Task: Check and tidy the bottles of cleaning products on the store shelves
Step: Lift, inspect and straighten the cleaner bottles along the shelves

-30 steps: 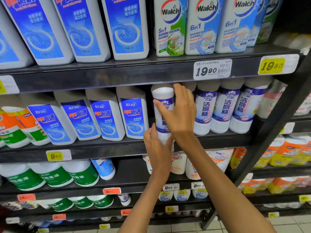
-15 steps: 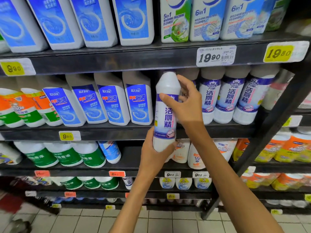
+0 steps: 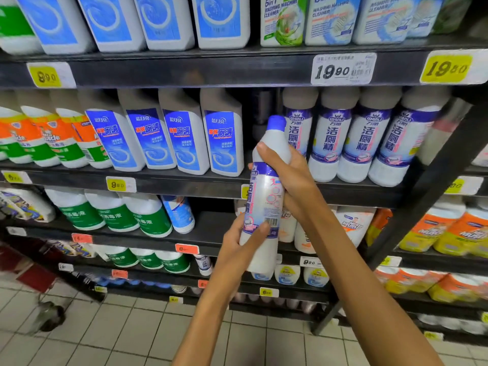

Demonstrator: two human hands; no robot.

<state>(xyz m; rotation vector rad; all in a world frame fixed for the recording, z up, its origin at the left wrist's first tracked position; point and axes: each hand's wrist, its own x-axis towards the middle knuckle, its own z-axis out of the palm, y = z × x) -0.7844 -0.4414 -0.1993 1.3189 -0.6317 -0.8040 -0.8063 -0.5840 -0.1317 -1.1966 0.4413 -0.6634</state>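
Off the shelf (image 3: 343,190), bottle (image 3: 264,202) held.

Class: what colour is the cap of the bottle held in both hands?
Blue-purple, above a white neck: the cap of the held bottle, seen in the head view.

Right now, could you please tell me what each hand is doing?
Left hand: closed around the lower part of the white bottle with the purple cap.
Right hand: closed around the same bottle's upper part, below the cap.
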